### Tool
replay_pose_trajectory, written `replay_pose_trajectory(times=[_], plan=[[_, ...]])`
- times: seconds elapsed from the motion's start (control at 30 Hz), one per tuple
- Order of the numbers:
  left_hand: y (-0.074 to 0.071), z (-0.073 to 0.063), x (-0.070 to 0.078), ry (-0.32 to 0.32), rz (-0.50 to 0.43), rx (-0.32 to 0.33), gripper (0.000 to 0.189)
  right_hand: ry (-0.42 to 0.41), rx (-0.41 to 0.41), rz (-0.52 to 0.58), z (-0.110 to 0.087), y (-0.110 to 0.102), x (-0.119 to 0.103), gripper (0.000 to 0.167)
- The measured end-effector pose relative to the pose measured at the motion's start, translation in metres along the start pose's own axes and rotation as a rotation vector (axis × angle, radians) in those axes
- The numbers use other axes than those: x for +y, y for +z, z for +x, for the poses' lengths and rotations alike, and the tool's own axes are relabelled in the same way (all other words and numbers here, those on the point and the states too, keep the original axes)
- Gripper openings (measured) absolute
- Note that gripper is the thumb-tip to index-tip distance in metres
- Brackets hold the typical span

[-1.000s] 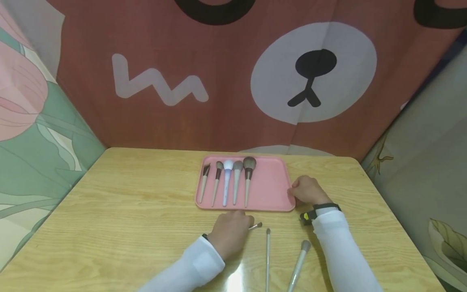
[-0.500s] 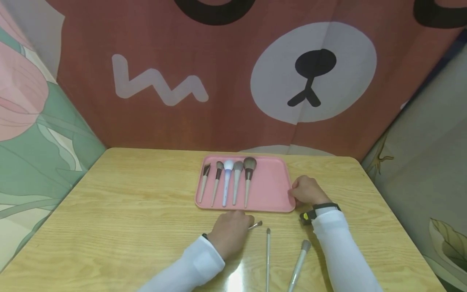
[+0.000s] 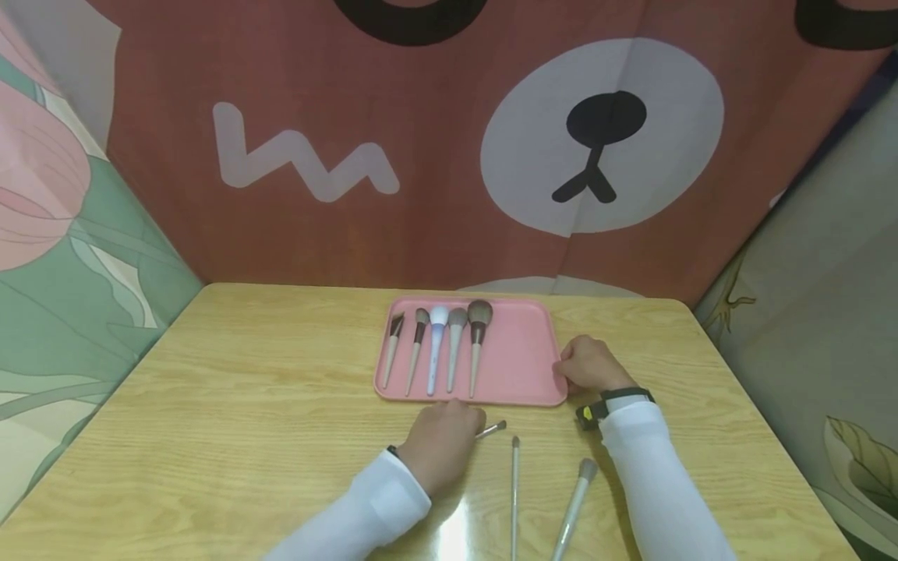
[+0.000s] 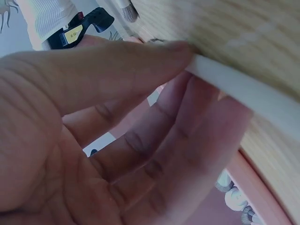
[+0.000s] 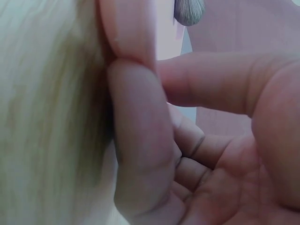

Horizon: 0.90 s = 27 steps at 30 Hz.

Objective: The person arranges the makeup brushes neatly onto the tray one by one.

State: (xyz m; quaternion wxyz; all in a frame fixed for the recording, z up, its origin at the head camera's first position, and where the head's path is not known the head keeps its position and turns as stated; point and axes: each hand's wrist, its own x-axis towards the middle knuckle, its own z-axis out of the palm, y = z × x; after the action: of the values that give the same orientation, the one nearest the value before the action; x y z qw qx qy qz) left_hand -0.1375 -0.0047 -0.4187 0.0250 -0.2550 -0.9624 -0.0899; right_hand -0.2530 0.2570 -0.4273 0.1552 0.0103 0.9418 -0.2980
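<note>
Looks to me like the gripping step: left hand (image 3: 442, 442) has a slim brush (image 3: 491, 429) pinched between thumb and fingers, its tip poking out past them, just short of the pink tray (image 3: 522, 351). Right hand (image 3: 592, 368) pinches the tray's right edge. Next move probably calls for a snug grip and a steady tray.

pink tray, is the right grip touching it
Touching. The right wrist view shows the right grip pinching the rim of the pink tray between thumb and finger, with no gap.
</note>
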Motion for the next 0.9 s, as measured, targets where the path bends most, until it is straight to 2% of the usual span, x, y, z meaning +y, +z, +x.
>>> replay_pose_trajectory(times=[0.23,0.9], plan=[[-0.0016,-0.0001,0.0001,-0.016,0.046,-0.004,0.016,-0.001,0.005,0.004,-0.0001,-0.0004,0.0002,0.011],[0.0034,0.0023,-0.004,0.007,0.062,0.012,0.02,0.01,-0.001,0.012,0.0014,0.0002,-0.0001,0.013]])
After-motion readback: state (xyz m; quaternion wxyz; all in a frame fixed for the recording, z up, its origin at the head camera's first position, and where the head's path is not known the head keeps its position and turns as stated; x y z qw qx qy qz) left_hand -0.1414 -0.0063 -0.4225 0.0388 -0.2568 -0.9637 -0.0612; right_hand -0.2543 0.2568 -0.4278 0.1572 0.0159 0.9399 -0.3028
